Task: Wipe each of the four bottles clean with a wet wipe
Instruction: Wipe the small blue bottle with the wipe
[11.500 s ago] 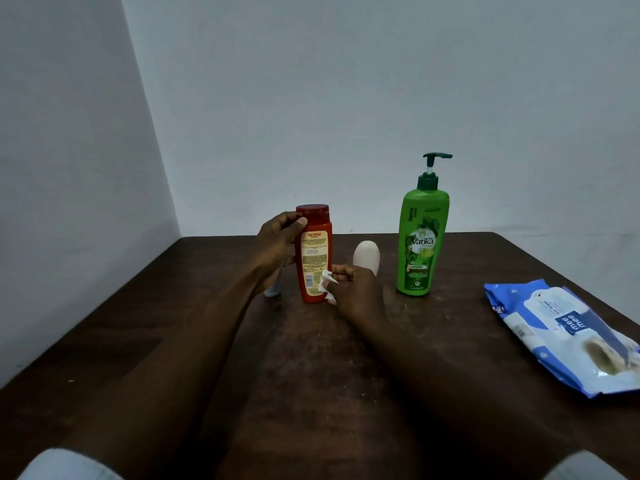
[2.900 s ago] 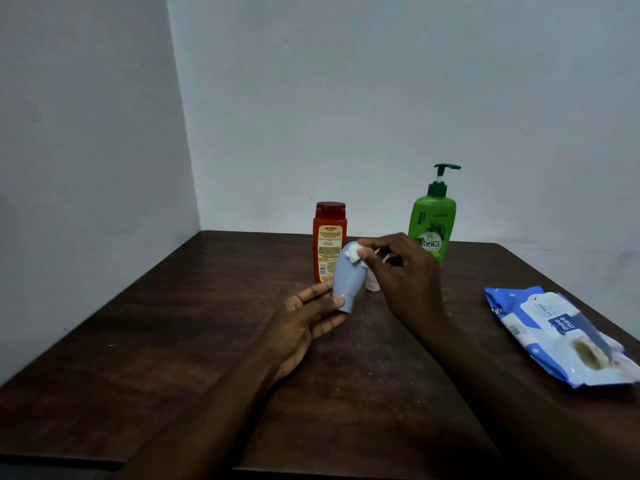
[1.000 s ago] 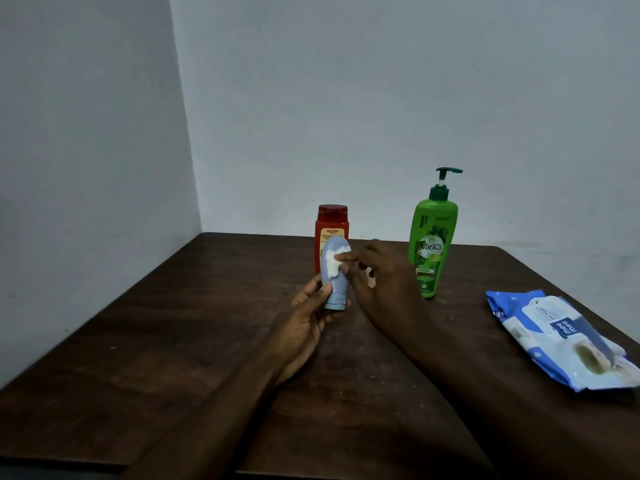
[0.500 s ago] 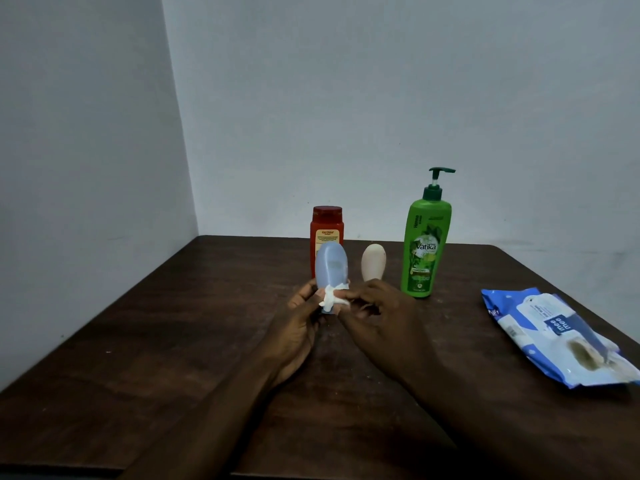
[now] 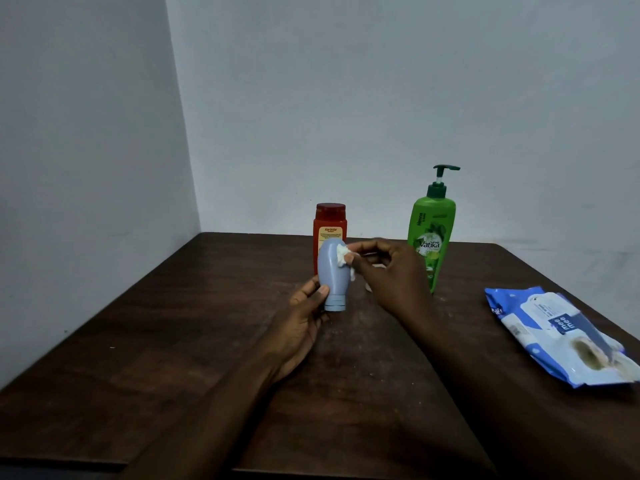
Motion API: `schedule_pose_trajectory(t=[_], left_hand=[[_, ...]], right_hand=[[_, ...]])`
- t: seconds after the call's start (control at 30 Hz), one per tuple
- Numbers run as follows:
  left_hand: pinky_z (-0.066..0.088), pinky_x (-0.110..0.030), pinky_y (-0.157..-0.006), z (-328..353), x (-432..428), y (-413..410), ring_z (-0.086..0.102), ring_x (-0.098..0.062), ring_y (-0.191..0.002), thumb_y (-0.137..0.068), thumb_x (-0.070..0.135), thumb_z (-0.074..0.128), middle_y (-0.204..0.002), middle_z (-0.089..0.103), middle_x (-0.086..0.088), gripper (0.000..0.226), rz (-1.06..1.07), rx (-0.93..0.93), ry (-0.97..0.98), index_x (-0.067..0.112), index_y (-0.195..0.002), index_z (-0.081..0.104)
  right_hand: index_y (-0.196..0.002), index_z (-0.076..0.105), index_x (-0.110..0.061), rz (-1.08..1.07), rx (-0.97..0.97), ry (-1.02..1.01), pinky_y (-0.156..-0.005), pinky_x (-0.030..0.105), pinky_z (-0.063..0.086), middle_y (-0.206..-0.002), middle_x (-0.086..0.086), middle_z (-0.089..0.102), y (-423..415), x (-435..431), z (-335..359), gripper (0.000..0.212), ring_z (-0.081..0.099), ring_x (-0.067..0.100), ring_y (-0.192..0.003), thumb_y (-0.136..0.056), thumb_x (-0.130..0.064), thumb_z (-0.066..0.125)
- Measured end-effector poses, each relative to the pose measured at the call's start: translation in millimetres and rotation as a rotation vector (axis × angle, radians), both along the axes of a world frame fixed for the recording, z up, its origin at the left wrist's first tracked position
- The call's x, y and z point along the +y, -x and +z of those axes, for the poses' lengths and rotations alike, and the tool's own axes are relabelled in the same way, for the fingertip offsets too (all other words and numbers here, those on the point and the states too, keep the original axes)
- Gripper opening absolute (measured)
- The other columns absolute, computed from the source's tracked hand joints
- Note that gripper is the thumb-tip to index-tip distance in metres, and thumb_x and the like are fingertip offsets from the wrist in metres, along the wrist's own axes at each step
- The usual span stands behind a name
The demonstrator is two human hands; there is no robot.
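My left hand [image 5: 304, 317] grips the small blue bottle [image 5: 333, 271] near its cap, which points down, and holds it just above the table. My right hand [image 5: 391, 271] pinches a crumpled white wet wipe [image 5: 344, 257] against the bottle's upper right side. Behind the blue bottle the red bottle [image 5: 330, 223] stands upright. The tall green pump bottle [image 5: 433, 230] stands to the right of it. The small cream bottle [image 5: 369, 287] is almost wholly hidden behind my right hand.
A blue and white wet wipe pack [image 5: 561, 336] lies flat near the right edge of the dark wooden table [image 5: 173, 341]. White walls meet in a corner behind the table's far left.
My right hand has carried the wipe from the blue bottle's cap end up to its upper side. It now hides the cream bottle. My left hand still holds the bottle.
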State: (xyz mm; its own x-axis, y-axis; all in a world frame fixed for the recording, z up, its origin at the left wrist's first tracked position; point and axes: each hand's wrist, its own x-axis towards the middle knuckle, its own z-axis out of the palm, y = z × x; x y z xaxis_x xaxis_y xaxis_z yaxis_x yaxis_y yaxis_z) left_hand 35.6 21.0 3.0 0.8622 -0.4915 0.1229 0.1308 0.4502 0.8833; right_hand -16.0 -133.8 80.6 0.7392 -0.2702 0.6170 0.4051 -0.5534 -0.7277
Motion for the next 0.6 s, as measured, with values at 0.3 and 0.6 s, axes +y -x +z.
schedule_pose_trajectory(t=[0.3, 0.6], left_hand=[[0.049, -0.040, -0.105, 6.1, -2.0, 6.1, 0.059, -0.028, -0.121, -0.086, 0.021, 0.062, -0.138, 0.060, -0.018, 0.061, 0.018, 0.029, 0.043, 0.008, -0.145, 0.048], [0.059, -0.035, -0.091, 14.0, 0.1, 8.7, 0.069, -0.024, -0.112, -0.090, 0.015, 0.059, -0.129, 0.068, -0.016, 0.047, -0.006, 0.072, 0.157, 0.011, -0.136, 0.056]], right_hand=[[-0.088, 0.077, -0.028, 0.089, -0.035, 0.020, -0.066, 0.003, 0.046, -0.085, -0.017, 0.073, -13.0, -2.8, 22.9, 0.009, 0.067, -0.009, -0.078, -0.082, -0.021, 0.078], [-0.097, 0.076, -0.014, 0.136, 0.017, -0.124, -0.068, 0.007, 0.051, -0.089, -0.010, 0.074, 5.7, 0.8, -10.1, 0.014, 0.069, -0.005, -0.081, -0.083, -0.011, 0.076]])
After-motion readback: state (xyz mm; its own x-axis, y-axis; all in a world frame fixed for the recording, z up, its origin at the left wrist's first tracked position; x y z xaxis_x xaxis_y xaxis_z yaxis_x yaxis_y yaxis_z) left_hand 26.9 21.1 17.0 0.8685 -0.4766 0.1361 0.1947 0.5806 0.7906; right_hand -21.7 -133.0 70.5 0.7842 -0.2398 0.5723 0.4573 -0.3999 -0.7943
